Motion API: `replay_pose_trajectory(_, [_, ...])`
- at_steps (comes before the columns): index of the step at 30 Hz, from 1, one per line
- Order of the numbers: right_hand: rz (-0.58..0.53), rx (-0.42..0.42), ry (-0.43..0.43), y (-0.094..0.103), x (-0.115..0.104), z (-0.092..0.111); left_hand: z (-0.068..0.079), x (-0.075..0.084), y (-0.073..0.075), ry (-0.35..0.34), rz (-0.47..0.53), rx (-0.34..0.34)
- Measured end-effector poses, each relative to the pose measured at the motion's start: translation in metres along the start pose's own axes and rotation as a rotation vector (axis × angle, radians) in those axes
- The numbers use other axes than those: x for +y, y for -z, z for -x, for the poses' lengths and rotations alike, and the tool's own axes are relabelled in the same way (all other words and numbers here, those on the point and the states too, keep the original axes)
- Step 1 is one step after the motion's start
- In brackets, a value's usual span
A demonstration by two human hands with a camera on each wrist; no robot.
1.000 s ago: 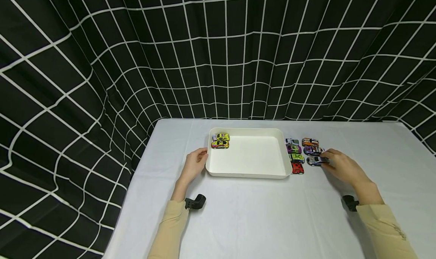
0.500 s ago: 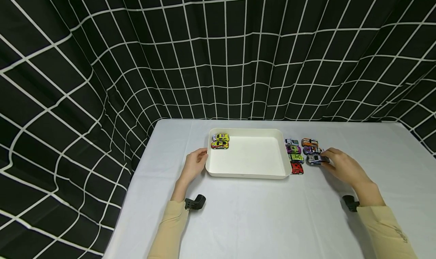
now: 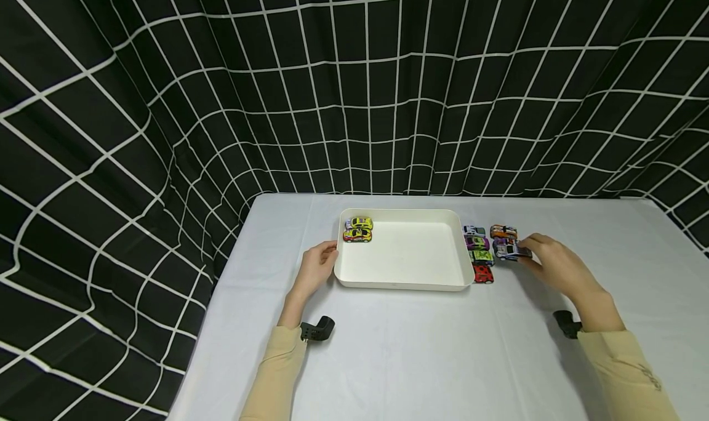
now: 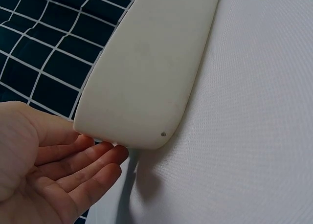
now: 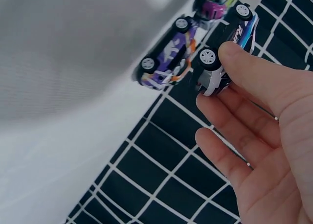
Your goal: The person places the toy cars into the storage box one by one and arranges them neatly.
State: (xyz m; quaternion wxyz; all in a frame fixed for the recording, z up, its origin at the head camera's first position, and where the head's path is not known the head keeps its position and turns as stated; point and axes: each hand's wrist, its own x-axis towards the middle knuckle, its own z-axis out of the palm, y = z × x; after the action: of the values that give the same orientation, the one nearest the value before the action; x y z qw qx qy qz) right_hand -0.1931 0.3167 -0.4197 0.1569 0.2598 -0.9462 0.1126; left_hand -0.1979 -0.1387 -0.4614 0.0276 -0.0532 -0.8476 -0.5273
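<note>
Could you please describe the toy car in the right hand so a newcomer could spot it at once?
Right of the white tray, small toy cars form two columns. At the outer column, the right hand pinches a silver-and-black car. Unlike its purple neighbour, it is held and has a bright blue stripe along its dark side.

Even light, dimmer wrist views, soft-edged shadows on white tablecloth (image 3: 415, 347), right-wrist blur
</note>
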Motion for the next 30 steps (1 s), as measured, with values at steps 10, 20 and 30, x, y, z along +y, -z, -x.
replay_pose_trajectory(10, [0.007, 0.005, 0.041, 0.004, -0.012, -0.018, 0.001, 0.001, 0.001, -0.005, -0.006, 0.0])
replay_pose_trajectory(20, [-0.014, 0.039, 0.106, 0.003, -0.028, -0.038, 0.0, 0.0, 0.0, -0.022, -0.001, 0.005])
replay_pose_trajectory(30, [-0.009, 0.0, 0.127, 0.0, -0.041, -0.057, 0.0, -0.001, 0.001, -0.025, -0.016, 0.009])
